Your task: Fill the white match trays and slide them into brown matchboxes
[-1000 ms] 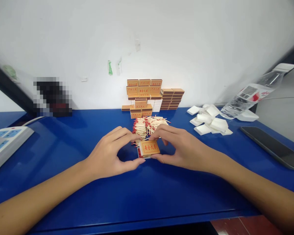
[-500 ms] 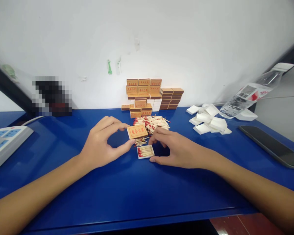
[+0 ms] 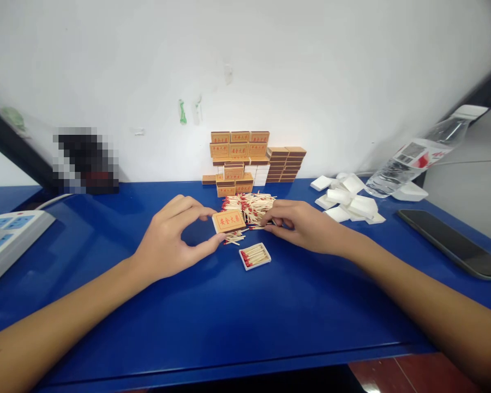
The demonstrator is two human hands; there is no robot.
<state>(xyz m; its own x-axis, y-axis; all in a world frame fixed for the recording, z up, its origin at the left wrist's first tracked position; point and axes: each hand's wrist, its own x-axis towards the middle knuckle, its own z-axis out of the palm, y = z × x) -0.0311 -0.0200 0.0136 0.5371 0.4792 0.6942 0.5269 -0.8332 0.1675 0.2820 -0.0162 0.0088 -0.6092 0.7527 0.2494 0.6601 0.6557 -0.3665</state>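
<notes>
My left hand [image 3: 172, 237] holds a matchbox [image 3: 229, 220] by its left end, between thumb and forefinger, above the blue table. The box has an orange face with red characters; its near end shows white. My right hand [image 3: 303, 226] is closed at the near right edge of a heap of loose matches [image 3: 249, 206]. Its fingertips pinch a match [image 3: 254, 227] with the red head to the left. In front lies a white matchbox tray [image 3: 255, 256], touched by neither hand, with several matches in it, red heads to the left. A few loose matches [image 3: 234, 237] lie under the held box.
Stacked matchboxes [image 3: 239, 150] stand against the wall behind the heap. White empty trays [image 3: 347, 199] are piled at the right, beside a tilted water bottle [image 3: 421, 153] and a phone [image 3: 458, 243]. A power strip [image 3: 20, 234] lies at the left.
My right hand has let go of the filled tray and moved up to the match heap. The tray now sits slightly further right and turned. My left hand stays put with the matchbox.
</notes>
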